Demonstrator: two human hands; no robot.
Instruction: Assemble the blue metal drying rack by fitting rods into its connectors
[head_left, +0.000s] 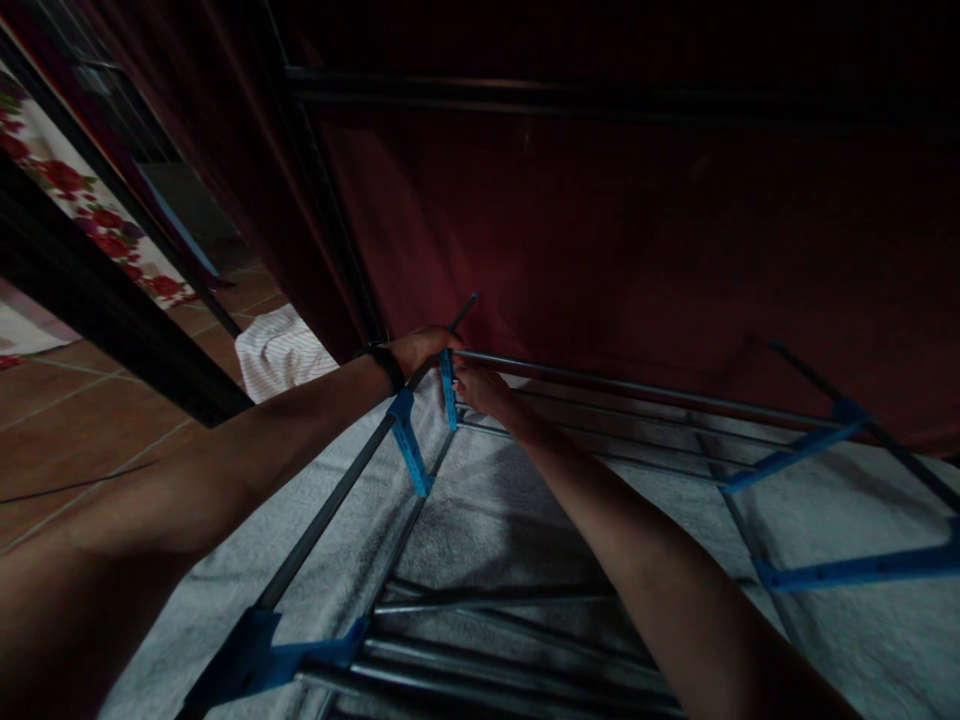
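My left hand (424, 348), with a dark band at its wrist, is closed at the far left corner of a rack frame. It grips there around the slanting metal tube (328, 522), whose far end sticks out past the fingers. Just right of it, my right hand (484, 388) is closed against the upright blue plastic bracket (449, 390), its fingertips partly hidden. A long thin metal rod (645, 383) runs right from that bracket. Nearer along the same tube sit a second blue bracket (410, 445) and a third blue bracket (262, 655).
Loose metal rods (480, 660) lie at the bottom, on a grey towel-like cloth (517, 520). Blue brackets (799, 455) join the rack's right side. Behind stands a dark red curtain (600, 250) with a black metal bar (525, 95). Tiled floor (67, 420) shows at left.
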